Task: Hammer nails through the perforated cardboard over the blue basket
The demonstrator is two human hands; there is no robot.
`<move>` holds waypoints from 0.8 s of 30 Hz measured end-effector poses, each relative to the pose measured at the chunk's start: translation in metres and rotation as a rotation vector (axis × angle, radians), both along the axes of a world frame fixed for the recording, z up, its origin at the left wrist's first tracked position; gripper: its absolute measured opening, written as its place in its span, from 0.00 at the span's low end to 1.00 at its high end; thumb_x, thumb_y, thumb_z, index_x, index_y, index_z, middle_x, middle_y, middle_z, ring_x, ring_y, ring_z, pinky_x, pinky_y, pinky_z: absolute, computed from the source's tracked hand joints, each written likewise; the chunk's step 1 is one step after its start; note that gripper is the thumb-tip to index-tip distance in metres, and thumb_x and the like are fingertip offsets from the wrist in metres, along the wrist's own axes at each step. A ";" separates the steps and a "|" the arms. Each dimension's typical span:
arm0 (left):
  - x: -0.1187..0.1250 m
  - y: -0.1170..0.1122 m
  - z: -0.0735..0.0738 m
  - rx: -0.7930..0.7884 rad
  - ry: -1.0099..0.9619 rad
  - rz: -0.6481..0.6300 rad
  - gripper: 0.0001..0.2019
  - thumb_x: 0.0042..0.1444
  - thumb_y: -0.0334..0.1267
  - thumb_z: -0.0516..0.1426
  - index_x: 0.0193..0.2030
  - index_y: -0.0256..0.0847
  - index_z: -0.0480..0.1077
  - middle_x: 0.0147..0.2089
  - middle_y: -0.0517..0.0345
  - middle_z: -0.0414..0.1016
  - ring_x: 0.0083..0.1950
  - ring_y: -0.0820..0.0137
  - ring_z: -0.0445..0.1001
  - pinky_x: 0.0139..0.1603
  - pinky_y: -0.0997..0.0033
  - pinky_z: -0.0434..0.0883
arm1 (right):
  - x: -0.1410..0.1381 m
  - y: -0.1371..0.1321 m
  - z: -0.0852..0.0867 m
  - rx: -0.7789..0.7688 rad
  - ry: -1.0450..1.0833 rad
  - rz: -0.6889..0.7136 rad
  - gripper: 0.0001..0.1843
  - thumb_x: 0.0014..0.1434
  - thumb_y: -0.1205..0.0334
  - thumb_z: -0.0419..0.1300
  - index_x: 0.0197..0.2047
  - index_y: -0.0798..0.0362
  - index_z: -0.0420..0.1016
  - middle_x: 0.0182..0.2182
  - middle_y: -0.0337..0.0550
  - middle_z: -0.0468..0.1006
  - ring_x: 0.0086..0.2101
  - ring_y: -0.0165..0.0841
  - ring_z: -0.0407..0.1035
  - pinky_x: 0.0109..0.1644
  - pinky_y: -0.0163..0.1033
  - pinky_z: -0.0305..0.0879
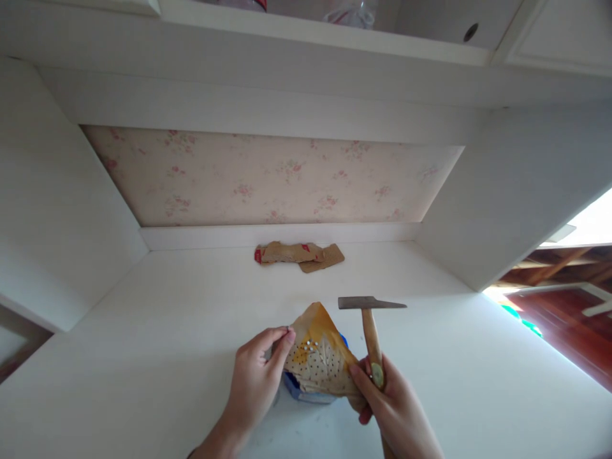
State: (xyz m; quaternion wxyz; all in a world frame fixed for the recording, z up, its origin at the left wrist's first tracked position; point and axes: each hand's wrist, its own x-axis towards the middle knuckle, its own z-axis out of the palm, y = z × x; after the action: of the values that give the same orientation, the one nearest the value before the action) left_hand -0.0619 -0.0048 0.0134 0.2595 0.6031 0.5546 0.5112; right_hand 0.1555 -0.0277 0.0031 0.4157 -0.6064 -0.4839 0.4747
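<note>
My left hand [258, 363] is closed in a pinch, with the small head of what looks like a nail between thumb and index finger. It is at the left edge of a brown, orange-stained piece of cardboard [325, 373] dotted with many small holes. Several pale nail heads [310, 345] stand out near its middle. Under the cardboard is a blue container [310, 396], mostly covered. My right hand [392, 395] grips the wooden handle of a hammer [371, 331], its metal head pointing away from me. The same hand's thumb presses on the cardboard's right edge.
Torn strips of brown cardboard [299, 255] lie at the back of the white tabletop [201, 293]. White side panels [62, 191] enclose the work surface left and right. An overhead shelf [287, 38] holds a clear plastic item [351, 14]. Reddish flooring [564, 325] shows at far right.
</note>
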 end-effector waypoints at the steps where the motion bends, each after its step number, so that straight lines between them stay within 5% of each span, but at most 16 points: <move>1: 0.000 0.001 -0.001 0.002 0.008 0.017 0.11 0.61 0.46 0.58 0.37 0.43 0.79 0.39 0.57 0.83 0.40 0.66 0.81 0.41 0.75 0.77 | -0.001 0.000 0.001 -0.002 0.034 0.003 0.21 0.56 0.40 0.60 0.30 0.48 0.62 0.18 0.28 0.67 0.16 0.28 0.66 0.18 0.32 0.64; 15: -0.001 0.007 -0.014 0.024 0.041 0.052 0.10 0.63 0.44 0.58 0.40 0.44 0.79 0.40 0.59 0.83 0.41 0.66 0.82 0.43 0.73 0.78 | -0.004 -0.011 -0.023 -0.015 0.040 0.022 0.22 0.56 0.39 0.61 0.30 0.48 0.58 0.16 0.27 0.68 0.13 0.25 0.63 0.15 0.29 0.56; 24: -0.004 0.010 -0.027 0.150 0.081 0.059 0.08 0.63 0.42 0.58 0.41 0.45 0.79 0.40 0.58 0.84 0.40 0.66 0.82 0.44 0.69 0.80 | -0.007 -0.012 -0.015 -0.013 0.066 0.025 0.21 0.56 0.41 0.61 0.30 0.49 0.60 0.16 0.27 0.66 0.14 0.25 0.63 0.16 0.29 0.58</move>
State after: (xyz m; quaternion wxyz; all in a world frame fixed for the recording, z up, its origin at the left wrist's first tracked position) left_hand -0.0656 0.0056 -0.0131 0.1756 0.6245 0.5424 0.5338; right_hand 0.1486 -0.0396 -0.0120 0.4215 -0.5868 -0.4745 0.5028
